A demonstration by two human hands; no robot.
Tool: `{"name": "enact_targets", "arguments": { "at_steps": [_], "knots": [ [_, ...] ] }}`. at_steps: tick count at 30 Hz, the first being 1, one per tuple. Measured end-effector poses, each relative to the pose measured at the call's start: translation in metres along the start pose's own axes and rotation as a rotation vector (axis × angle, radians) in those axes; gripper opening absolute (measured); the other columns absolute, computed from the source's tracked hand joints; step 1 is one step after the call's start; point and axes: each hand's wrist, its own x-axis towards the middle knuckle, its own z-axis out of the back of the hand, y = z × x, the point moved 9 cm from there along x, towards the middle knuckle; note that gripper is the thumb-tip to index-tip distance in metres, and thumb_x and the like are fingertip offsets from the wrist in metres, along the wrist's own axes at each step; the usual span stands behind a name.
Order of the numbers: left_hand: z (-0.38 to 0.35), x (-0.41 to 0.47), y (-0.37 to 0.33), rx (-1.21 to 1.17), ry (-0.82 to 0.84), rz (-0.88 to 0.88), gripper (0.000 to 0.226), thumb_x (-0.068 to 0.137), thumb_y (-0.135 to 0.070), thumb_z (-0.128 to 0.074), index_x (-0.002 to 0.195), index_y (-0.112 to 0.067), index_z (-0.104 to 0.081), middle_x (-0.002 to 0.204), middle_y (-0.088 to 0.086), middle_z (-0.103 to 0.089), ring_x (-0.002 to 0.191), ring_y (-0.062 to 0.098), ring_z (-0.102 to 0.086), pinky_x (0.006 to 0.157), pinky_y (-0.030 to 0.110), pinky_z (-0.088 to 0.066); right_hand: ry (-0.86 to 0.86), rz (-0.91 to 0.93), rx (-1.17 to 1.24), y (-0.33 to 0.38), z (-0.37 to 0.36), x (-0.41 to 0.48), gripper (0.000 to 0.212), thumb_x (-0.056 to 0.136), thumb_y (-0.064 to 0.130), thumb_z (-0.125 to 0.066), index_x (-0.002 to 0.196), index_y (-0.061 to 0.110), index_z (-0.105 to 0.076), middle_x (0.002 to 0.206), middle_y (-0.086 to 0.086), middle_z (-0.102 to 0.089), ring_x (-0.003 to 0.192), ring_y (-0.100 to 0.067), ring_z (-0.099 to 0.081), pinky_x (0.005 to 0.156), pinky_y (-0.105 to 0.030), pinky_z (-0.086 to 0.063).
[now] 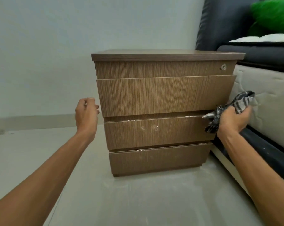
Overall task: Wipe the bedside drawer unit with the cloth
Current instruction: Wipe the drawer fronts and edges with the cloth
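Two bare forearms reach in from the bottom. The brown drawer unit [162,95] sits on the floor [138,201], right up against the bed [268,103]. The right hand [232,119] has the checked cloth [240,101] bunched in curled fingers [227,111], against the unit's right edge at the third drawer's top corner. The left hand [86,114] is just beside the left edge, fingers curled on nothing.

Brown drawer unit [162,95] upright, white scuffs on lower fronts; checked cloth [240,103] bunched at R edge.
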Motion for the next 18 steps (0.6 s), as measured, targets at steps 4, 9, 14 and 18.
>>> {"name": "enact_targets", "arguments": {
  "at_steps": [4,9,14,18],
  "knots": [
    [-0.004,-0.019,0.060,0.152,0.089,0.075,0.020,0.098,-0.032,-0.042,0.100,-0.025,-0.060,0.100,0.000,-0.066,0.101,0.026,-0.063,0.094,0.051,-0.050,0.099,-0.048,-0.300,-0.034,-0.001,-0.009,0.059,0.095,0.014,-0.051,0.149,0.031,-0.036,0.137,-0.014,-0.041,0.109,-0.027,-0.053,0.087,-0.032,-0.045],
    [-0.007,-0.028,0.088,0.166,0.075,0.053,0.021,0.098,-0.033,-0.044,0.101,-0.022,-0.062,0.104,0.003,-0.068,0.100,0.026,-0.064,0.092,0.053,-0.052,0.259,0.038,-0.553,-0.049,-0.016,-0.030,0.066,0.096,0.025,-0.052,0.154,0.035,-0.021,0.129,-0.015,-0.041,0.098,-0.030,-0.051,0.080,-0.038,-0.038],
    [-0.007,-0.029,0.087,0.142,0.002,0.075,0.033,0.097,-0.037,-0.043,0.095,-0.010,-0.061,0.101,0.016,-0.067,0.098,0.038,-0.063,0.085,0.054,-0.052,0.338,0.314,-0.765,-0.045,-0.027,-0.053,0.065,0.092,0.028,-0.055,0.149,0.030,-0.025,0.119,-0.015,-0.043,0.093,-0.032,-0.055,0.072,-0.039,-0.043],
    [-0.007,-0.031,0.085,0.155,-0.016,0.095,0.039,0.097,-0.044,-0.042,0.095,-0.010,-0.060,0.101,0.015,-0.067,0.097,0.036,-0.064,0.084,0.055,-0.052,0.451,0.498,-0.847,-0.040,-0.042,-0.090,0.065,0.091,0.029,-0.059,0.147,0.030,-0.026,0.115,-0.013,-0.043,0.092,-0.032,-0.056,0.067,-0.038,-0.044]
  ]
}}
